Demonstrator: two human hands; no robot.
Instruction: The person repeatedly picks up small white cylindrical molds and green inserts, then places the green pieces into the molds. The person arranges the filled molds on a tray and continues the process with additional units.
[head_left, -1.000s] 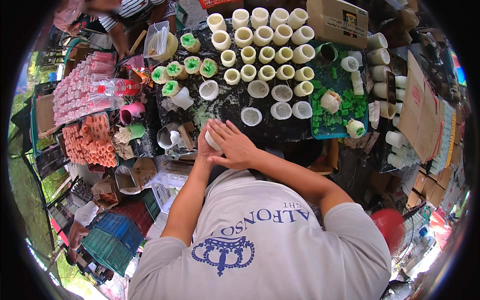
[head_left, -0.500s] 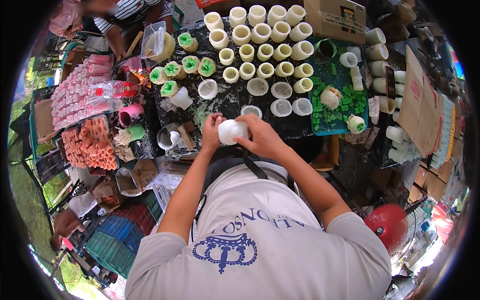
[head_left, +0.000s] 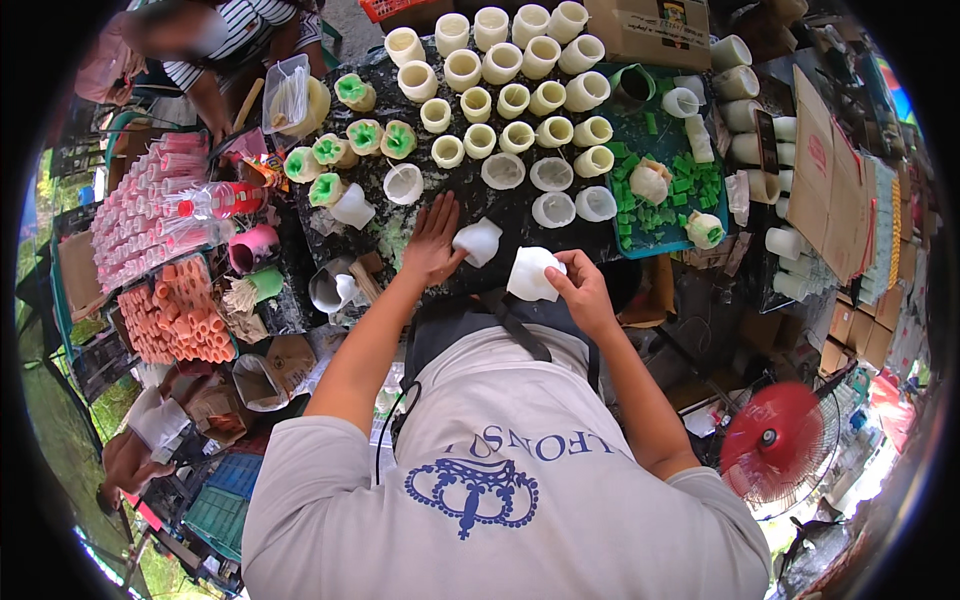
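Note:
A white wax cup (head_left: 533,275) is pinched in my right hand (head_left: 585,292) just beyond the table's near edge, held by its right side between thumb and fingers. My left hand (head_left: 430,243) lies open, fingers stretched out, on the dark table. Close by its thumb is a second white wax cup (head_left: 478,242), tipped on its side; whether the thumb touches it I cannot tell. More white cups, such as the upright cup (head_left: 553,210), stand farther back. Behind them are rows of cream wax cups (head_left: 462,70).
Green-lined cups (head_left: 397,140) stand at the left. A teal tray (head_left: 660,248) with green chunks lies right, beside a cardboard sheet (head_left: 830,190). Pink bundles (head_left: 160,190) and orange tubes (head_left: 180,310) fill the far left. A red fan (head_left: 770,435) stands at lower right; another person (head_left: 240,50) sits across.
My left hand has let go of the white cup and now rests on the table. The right hand has carried that cup rightward. The nearest upright white cup now lies on its side.

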